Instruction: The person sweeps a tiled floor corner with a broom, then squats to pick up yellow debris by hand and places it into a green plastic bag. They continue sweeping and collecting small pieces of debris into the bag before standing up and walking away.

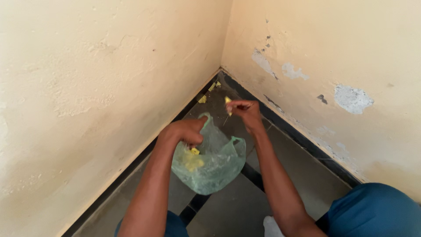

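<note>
Two hands work low in a corner where cream walls meet: the left hand (186,131) is closed around the rim of a thin green plastic bag (210,169), holding it above the dark floor (302,171), while the right hand (246,112) pinches a small yellow scrap (228,100) between its fingertips, just above the bag's mouth. The bag looks light, limp and easily torn, best gripped at its handles; yellow bits already sit inside. More yellow scraps (202,99) lie in the corner beyond, near the black skirting (280,120).
</note>
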